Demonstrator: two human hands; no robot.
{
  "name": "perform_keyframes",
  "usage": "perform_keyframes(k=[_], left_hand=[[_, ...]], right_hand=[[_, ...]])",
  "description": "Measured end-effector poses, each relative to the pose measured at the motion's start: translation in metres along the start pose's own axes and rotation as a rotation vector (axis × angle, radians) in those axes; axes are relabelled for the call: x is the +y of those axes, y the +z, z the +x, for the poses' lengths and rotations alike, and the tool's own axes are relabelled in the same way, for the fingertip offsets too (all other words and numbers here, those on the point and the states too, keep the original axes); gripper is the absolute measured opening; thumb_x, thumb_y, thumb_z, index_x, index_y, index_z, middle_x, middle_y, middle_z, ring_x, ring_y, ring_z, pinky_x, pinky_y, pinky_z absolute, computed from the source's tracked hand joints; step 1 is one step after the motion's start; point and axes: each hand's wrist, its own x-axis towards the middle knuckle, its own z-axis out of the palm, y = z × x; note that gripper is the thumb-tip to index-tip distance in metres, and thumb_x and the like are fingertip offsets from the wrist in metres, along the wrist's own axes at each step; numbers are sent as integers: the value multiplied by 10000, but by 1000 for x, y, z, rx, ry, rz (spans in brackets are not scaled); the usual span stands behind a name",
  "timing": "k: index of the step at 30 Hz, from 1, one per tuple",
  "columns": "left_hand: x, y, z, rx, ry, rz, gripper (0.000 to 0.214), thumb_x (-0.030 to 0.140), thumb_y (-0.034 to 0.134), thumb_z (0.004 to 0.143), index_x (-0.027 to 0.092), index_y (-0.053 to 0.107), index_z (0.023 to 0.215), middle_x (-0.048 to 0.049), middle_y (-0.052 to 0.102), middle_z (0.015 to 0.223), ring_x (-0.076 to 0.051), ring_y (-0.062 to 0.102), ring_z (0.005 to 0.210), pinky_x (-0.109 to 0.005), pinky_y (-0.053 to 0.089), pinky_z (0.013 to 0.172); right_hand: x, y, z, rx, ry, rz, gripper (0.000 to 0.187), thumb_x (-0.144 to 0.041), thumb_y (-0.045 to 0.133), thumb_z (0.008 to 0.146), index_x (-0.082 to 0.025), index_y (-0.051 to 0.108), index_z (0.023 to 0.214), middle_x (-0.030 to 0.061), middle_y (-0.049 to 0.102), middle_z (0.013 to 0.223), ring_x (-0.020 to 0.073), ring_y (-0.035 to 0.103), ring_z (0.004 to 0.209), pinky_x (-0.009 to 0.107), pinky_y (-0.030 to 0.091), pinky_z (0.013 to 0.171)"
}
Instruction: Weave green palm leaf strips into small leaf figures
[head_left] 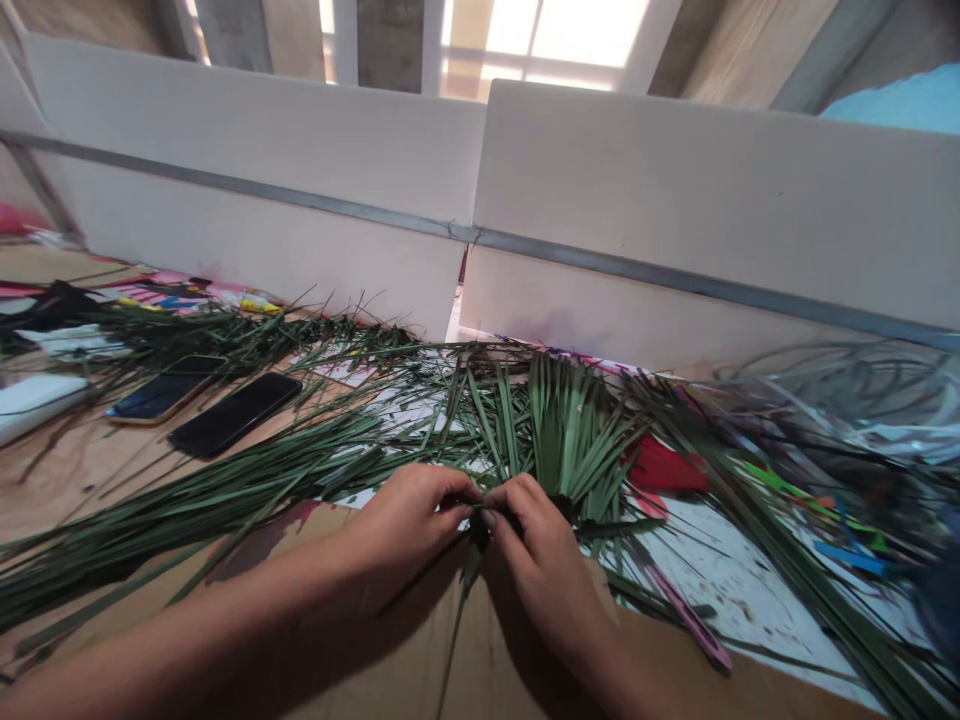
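Pinching dark green leaf strip (475,545) with left hand (412,512) and right hand (538,538), lower centre of frame.
Best kept close-thumbed, evenly tensioned, free of twist.

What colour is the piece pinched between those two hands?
The pinched piece is dark green; it shows in the head view, the only one.

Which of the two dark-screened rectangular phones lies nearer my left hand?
The black-rimmed rectangular phone, on the right; the pale-edged rectangular phone lies farther from your left hand.
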Motion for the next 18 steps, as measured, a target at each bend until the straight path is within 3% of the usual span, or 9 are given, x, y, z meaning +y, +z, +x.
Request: perform_keyframes(k=[5, 11, 18], left_hand=[[-1, 1, 0, 46, -3, -47, 246, 222, 568, 897, 201, 793, 993, -56, 817, 970, -234, 725, 898, -307, 505, 805], [-1, -1, 2, 87, -36, -194, 255, 244, 557, 917, 202, 788, 1014, -31, 805, 933, -195, 691, 813, -279, 498, 753], [2, 2, 0, 145, 29, -95, 253, 197, 572, 917, 226, 800, 1024, -36, 817, 958, -197, 713, 843, -285, 513, 805]], right_hand=[[2, 0, 1, 29, -27, 77, 79, -205, 545, 948, -218, 623, 955, 37, 599, 958, 211, 583, 895, 325, 453, 794], [3, 0, 2, 85, -23, 107, 266, -128, 618, 825, -228, 617, 1071, 73, 554, 1233, 183, 596, 862, 315, 487, 741], [5, 1, 3, 122, -40, 11, 212, -145, 649, 815, -230, 645, 1009, 49, 553, 1045, 206, 586, 875, 322, 484, 739]])
